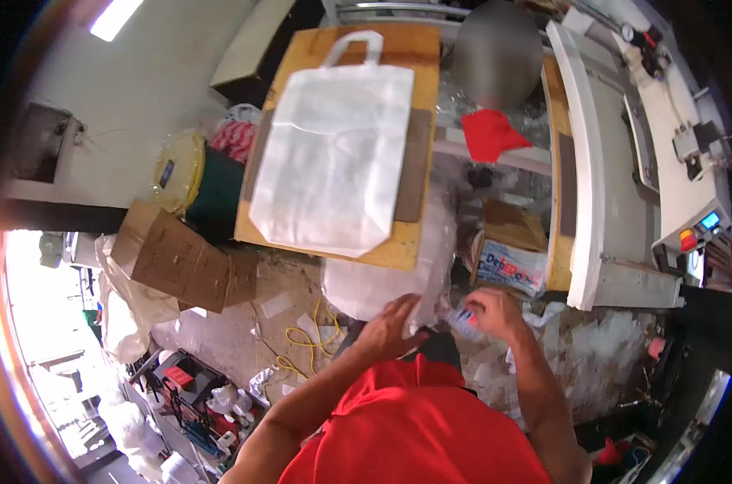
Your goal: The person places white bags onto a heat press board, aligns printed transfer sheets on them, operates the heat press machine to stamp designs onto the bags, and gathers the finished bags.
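A white tote bag point(334, 153) lies flat on a wooden board point(418, 48), its handle loop toward the far edge. Below the board's near edge, close to my body, is a large white plastic-wrapped bundle point(366, 289). My left hand point(390, 327) rests against the near side of this bundle with its fingers spread, holding nothing. To the right, my right hand point(495, 313) is closed with bent fingers on a small clear plastic piece point(464, 324) with blue and red print.
Right of the board stands a white machine point(600, 202) with a red button point(689, 239). A printed box point(507, 262) sits below it. At left are cardboard boxes point(168, 254) and a green bin point(213, 189). Yellow cord point(305, 343) lies on the floor.
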{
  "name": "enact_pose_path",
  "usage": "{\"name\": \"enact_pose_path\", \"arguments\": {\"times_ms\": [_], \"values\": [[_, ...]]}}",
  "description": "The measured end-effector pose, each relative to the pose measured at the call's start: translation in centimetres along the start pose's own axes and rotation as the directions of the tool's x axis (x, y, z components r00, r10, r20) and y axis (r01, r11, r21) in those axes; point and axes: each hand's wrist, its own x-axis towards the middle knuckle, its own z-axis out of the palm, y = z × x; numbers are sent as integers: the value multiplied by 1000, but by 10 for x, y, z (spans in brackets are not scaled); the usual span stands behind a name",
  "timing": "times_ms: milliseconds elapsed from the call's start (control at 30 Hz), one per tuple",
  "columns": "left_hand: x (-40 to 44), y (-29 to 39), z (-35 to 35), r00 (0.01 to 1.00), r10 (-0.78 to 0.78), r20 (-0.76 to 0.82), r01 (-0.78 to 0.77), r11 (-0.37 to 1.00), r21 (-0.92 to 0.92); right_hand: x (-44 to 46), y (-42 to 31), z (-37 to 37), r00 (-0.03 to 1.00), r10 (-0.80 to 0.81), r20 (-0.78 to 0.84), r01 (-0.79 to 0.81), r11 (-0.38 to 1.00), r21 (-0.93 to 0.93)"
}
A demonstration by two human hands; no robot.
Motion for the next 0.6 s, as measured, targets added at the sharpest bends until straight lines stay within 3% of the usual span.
{"name": "enact_pose_path", "arguments": {"times_ms": [33, 100, 167, 200, 233, 267, 300, 333, 400, 600], "values": [[6, 6, -17, 1000, 13, -18, -13, 1000, 8, 2, -34, -5, 998, -38, 41, 38, 999, 13], [19, 13, -51, 969, -74, 234, 144, 945, -295, 10, -82, -13, 996, -89, 18, 87, 992, 88], [30, 12, -104, 993, -76, 87, 89, 985, -149, 24, -125, -20, 994, -25, -107, 36, 994, 108], [36, -6, -124, 997, -75, -17, 70, 977, -201, 34, -141, -24, 976, 46, -213, -14, 989, 148], [46, -7, -159, 985, -159, -63, 148, 977, -152, 46, -154, -27, 973, 40, -228, -9, 990, 139], [60, -41, -175, 974, -176, -140, 116, 927, -357, 61, -166, -33, 882, -127, -455, 113, 992, -59], [74, -55, -205, 960, -178, -214, 129, 966, -224, 76, -178, -37, 723, -317, -614, 179, 944, -276], [89, -82, -224, 942, -186, -278, 128, 968, -215, 90, -185, -37, 716, -324, -618, 179, 941, -287], [118, -116, -258, 893, -196, -405, 130, 974, -184, 120, -187, -28, 575, -332, -747, 181, 943, -280], [183, -174, -294, 864, -255, -435, 195, 964, -178, 220, -195, 21, 577, -429, -695, 155, 893, -422]]}}
